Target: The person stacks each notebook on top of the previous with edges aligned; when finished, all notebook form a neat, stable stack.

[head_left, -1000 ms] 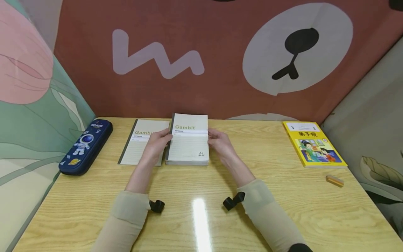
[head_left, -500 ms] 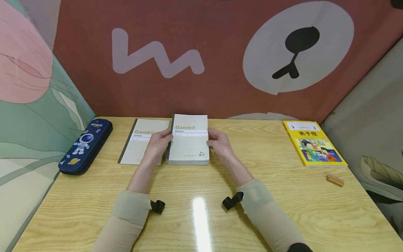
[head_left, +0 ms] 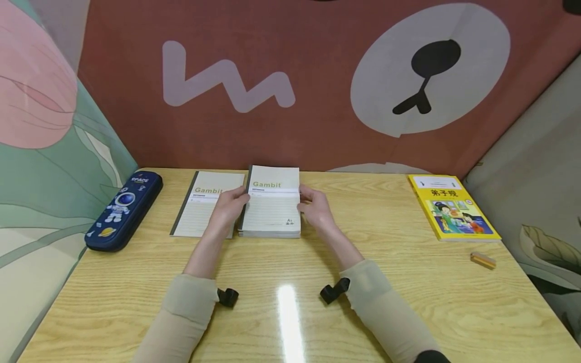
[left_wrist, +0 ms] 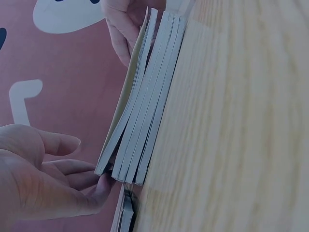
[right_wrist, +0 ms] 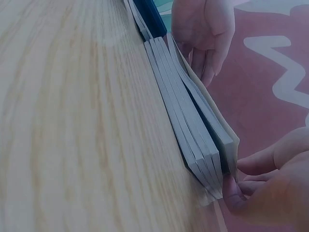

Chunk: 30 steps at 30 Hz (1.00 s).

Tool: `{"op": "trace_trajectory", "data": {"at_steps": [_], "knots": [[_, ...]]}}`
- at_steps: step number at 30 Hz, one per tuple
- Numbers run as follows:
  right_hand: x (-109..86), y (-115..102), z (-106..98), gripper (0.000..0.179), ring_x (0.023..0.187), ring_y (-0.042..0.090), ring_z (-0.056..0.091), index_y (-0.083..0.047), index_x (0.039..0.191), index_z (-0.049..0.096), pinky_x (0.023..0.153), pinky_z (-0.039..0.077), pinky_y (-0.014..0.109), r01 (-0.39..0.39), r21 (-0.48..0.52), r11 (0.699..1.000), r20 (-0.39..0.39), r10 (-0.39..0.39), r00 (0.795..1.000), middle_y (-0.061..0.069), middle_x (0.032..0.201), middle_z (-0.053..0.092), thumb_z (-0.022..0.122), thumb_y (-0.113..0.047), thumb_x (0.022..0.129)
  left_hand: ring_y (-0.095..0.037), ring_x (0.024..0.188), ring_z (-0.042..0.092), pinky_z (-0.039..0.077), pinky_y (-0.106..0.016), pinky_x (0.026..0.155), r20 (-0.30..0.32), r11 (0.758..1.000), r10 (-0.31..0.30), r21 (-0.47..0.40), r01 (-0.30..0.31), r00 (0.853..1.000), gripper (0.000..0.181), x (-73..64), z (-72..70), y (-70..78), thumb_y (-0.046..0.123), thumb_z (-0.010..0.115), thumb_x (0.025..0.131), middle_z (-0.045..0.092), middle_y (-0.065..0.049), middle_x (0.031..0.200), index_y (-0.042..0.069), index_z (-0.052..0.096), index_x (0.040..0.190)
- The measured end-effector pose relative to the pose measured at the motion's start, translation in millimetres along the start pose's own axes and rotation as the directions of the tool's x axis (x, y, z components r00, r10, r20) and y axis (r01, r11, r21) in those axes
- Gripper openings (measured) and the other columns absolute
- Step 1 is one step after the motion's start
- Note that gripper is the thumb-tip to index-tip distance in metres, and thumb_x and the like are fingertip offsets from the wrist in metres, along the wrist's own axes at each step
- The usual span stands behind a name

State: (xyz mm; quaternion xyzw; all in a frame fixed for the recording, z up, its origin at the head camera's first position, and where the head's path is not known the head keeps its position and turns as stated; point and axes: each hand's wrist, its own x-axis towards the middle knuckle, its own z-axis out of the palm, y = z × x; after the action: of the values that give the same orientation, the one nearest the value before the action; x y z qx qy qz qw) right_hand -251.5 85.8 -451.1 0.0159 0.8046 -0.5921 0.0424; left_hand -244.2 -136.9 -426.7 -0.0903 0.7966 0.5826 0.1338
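A stack of white Gambit notebooks with dark spines lies at the back middle of the table. The top notebook stands slightly apart from those beneath, and its thin cover bows up. My left hand holds the top notebook at its spine, thumb tucked low against the edge. On the opposite side my right hand pinches that notebook's edge, with the thumb below and a fingertip at the cover. Left of the stack another Gambit notebook lies flat, partly behind my left hand.
At the far left lies a dark blue pencil case with an astronaut on it. A yellow book lies at the right, and a small orange-brown block is in front of it. A red patterned panel borders the table's back.
Both hands stay at the stack's sides. The top notebook's far edge has come very slightly nearer, and the right thumb has shifted slightly left.
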Motion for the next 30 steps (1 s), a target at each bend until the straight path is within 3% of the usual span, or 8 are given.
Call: {"op": "trace_trajectory", "data": {"at_steps": [5, 13, 21, 30], "knots": [[0.0, 0.3, -0.6, 0.061, 0.126, 0.024, 0.057, -0.009, 0.150, 0.053, 0.088, 0.048, 0.025, -0.004, -0.002, 1.000, 0.004, 0.004, 1.000, 0.015, 0.138, 0.064, 0.053, 0.013, 0.093, -0.031, 0.161, 0.015, 0.017, -0.046, 0.132, 0.010, 1.000, 0.007, 0.010, -0.007, 1.000, 0.058, -0.9, 1.1, 1.5, 0.023, 0.043, 0.109, 0.021, -0.011, 0.172, 0.002, 0.027, 0.161], [0.4, 1.1, -0.7, 0.062, 0.128, 0.026, 0.056, -0.005, 0.152, 0.049, 0.102, 0.048, 0.033, 0.010, 0.005, 1.000, 0.014, -0.010, 1.000, 0.018, 0.140, 0.063, 0.051, 0.013, 0.092, -0.028, 0.161, 0.017, 0.017, -0.045, 0.132, 0.006, 0.999, 0.010, 0.035, -0.010, 1.000, 0.059, -2.7, 2.5, 2.8, 0.024, 0.044, 0.108, 0.024, -0.010, 0.171, 0.004, 0.028, 0.161], [1.0, 1.7, 0.1, 0.064, 0.130, 0.025, 0.056, 0.000, 0.154, 0.041, 0.100, 0.048, 0.031, -0.009, -0.003, 1.000, 0.016, 0.009, 1.000, 0.020, 0.144, 0.061, 0.051, 0.013, 0.093, -0.030, 0.161, 0.016, 0.017, -0.046, 0.132, 0.019, 0.999, 0.004, 0.039, -0.004, 1.000, 0.058, -2.7, 2.3, 1.5, 0.023, 0.043, 0.109, 0.024, -0.010, 0.171, 0.003, 0.027, 0.161], [1.1, 0.8, -0.2, 0.063, 0.135, 0.028, 0.054, 0.002, 0.155, 0.040, 0.108, 0.046, 0.036, -0.015, -0.006, 1.000, 0.015, 0.015, 1.000, 0.021, 0.146, 0.058, 0.051, 0.011, 0.094, -0.030, 0.161, 0.016, 0.017, -0.045, 0.132, 0.035, 0.998, -0.014, 0.060, 0.012, 0.999, 0.059, 0.0, 2.4, -0.6, 0.025, 0.044, 0.109, 0.023, -0.010, 0.172, 0.003, 0.027, 0.161]]}}
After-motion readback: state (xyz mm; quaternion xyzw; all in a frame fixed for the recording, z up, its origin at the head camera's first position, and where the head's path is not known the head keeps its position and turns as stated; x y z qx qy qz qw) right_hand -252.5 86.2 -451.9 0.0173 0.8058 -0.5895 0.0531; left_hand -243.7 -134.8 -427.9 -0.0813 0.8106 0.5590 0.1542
